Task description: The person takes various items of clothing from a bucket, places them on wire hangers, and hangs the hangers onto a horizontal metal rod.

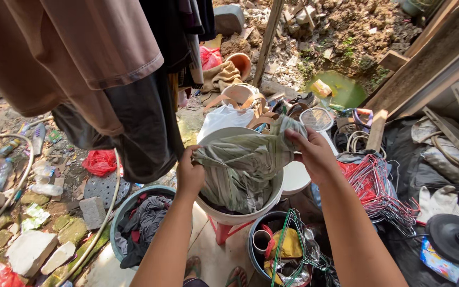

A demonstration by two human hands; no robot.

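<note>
The hanging brown garment (65, 53) filled the frame above and to the left of the white bucket (240, 215), its upper part cut off by the frame edge, and a dark garment (139, 127) hung behind it, so much of the littered ground beyond was hidden. The white bucket itself stood on a red stool (224, 231), of which only the legs showed beneath it. Over the bucket's mouth I held a green striped cloth (240, 170), bunched and wet-looking; its lower folds sank into the bucket, and I could not make out what lay under them. To the right of the bucket lay a tangle of red wire hangers (378, 188). Lower left of the bucket sat a teal basin (120, 212) with dark clothes in it, partly hidden by my forearm. My left hand (189, 175) was clamped on the cloth's left edge at the bucket's rim. My right hand (314, 154) pinched the cloth's raised corner above the bucket's right side, the two hands held apart with the cloth stretched between them.
</note>
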